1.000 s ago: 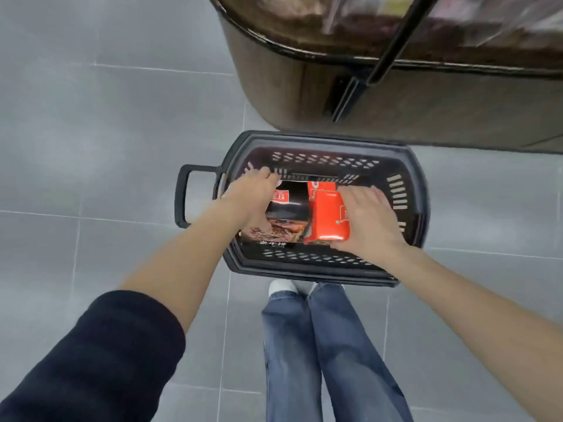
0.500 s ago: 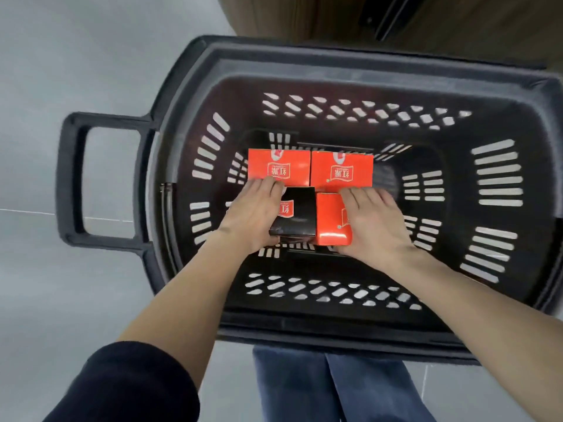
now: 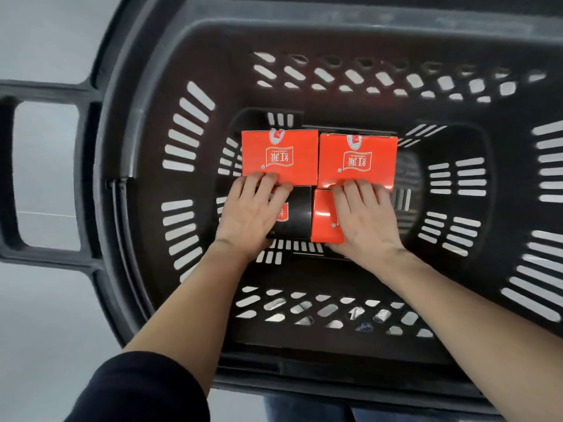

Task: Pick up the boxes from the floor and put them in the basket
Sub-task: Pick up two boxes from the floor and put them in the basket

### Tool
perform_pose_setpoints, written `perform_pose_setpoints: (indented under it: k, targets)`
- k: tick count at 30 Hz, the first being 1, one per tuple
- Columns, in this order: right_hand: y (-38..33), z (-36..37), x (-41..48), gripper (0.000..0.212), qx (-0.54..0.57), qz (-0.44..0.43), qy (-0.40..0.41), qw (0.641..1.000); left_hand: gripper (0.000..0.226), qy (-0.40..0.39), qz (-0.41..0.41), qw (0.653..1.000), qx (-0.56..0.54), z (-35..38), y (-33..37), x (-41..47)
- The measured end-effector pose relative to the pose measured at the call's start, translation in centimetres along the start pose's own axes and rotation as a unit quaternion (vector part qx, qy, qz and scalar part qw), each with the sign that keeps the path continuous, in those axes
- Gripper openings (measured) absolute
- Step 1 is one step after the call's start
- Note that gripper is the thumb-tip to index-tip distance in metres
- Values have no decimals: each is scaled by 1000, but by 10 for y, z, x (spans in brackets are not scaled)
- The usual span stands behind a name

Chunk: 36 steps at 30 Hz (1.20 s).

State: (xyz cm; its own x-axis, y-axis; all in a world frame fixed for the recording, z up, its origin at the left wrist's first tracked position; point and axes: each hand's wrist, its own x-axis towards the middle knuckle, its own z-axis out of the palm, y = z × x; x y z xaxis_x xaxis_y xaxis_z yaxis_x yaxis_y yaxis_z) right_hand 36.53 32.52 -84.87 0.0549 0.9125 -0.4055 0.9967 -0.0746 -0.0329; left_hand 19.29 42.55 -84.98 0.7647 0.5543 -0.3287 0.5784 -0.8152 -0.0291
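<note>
Boxes: four lie flat on the bottom of the basket (image 3: 350, 38).
Left hand (image 3: 251, 216): flat and open, pressing on the black box (image 3: 297, 213).
Right hand (image 3: 364, 219): flat and open, pressing on the near red box (image 3: 324, 216).
Far row: the far left red box (image 3: 280, 156) and the far right red box (image 3: 358, 159) sit side by side, fingertips touching their near edges.
Risk: lifting the hands fast could drag a box crooked, I think.
Basket: dark, with slots, holding only these boxes.
</note>
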Motion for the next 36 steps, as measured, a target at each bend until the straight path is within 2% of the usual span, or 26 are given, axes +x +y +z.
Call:
perform_pose_setpoints:
  k: [4,6,8,10,14,17,20,25,28,30,36]
  targets:
    - [3,-10,-6,100,17,3,-33,999,99,-56,4,998,-18,-15,3,1]
    - [8,-25,-10,93,46,-12,-61,997,95,-96,-15,991,-88,-27,8,2]
    - [15,-47,-15,86,123,-14,-76,989,93,-122,-43,976,-176,-46,8,4]
    - [22,-76,-21,87,215,26,-97,972,91,-131,-43,961,-238,-72,5,7]
    - [36,-148,-37,94,260,46,-117,957,90,-177,-23,942,-285,-140,-11,2]
    - [46,-207,-60,95,280,56,-115,952,91,-176,-33,933,-312,-206,-23,-11]
    - [54,-267,-94,95,314,85,-81,942,96,-148,-46,930,-335,-278,-29,-26]
    - [60,-364,-170,98,302,136,-31,943,90,-119,16,945,-303,-398,-21,-57]
    - [61,-414,-230,90,321,170,16,931,92,-102,82,955,-266,-469,-4,-81]
    - [61,-441,-277,83,329,198,44,922,89,-88,125,959,-237,-514,15,-95]
    - [63,-488,-416,89,319,297,91,896,86,-80,247,956,-138,-625,94,-132]
